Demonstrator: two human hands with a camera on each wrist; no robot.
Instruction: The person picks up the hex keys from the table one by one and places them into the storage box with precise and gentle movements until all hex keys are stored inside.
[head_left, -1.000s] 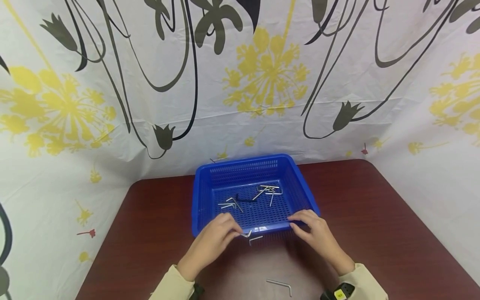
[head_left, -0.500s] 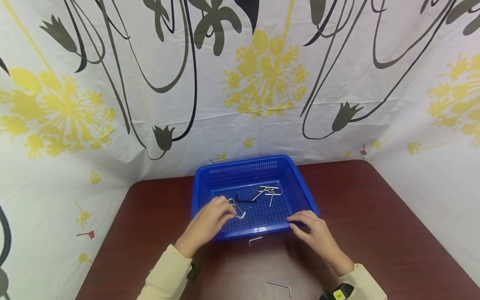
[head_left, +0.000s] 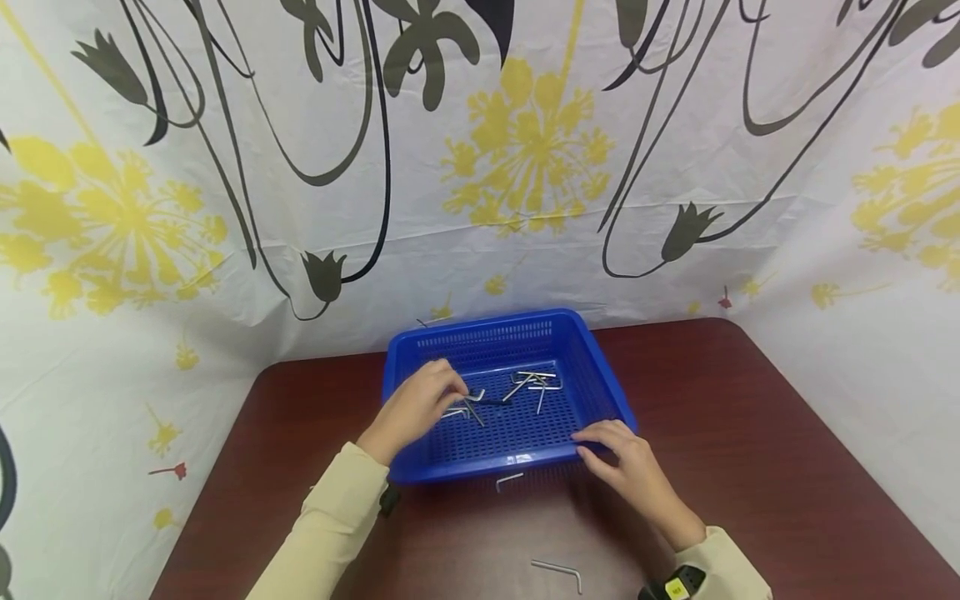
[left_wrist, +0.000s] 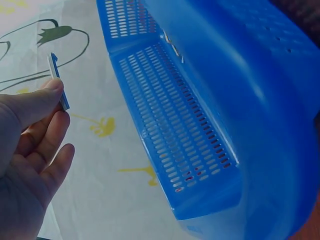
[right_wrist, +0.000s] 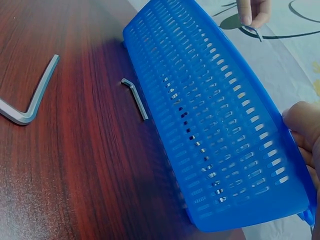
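In the head view my left hand [head_left: 416, 408] is above the left part of the blue plastic basket [head_left: 465, 473]. Its thumb and fingers pinch a small silver hex key [left_wrist: 58, 82], seen clearly in the left wrist view. My right hand [head_left: 633, 471] grips the basket's rim at the front right corner. Inside the basket lie several silver hex keys [head_left: 538, 385], in a right group and a left group partly hidden by my left hand, with a black hex key [head_left: 491, 402] between. A small hex key [right_wrist: 137, 100] lies on the table just outside the basket.
Closer to me on the dark red-brown table [head_left: 750, 450] lies a larger silver hex key [head_left: 556, 567]. A white cloth [head_left: 480, 283] printed with flowers hangs behind the basket and along both sides of the table.
My left hand has carried the hex key from the basket's front edge forward and over its left interior. My right hand has stayed on the rim.
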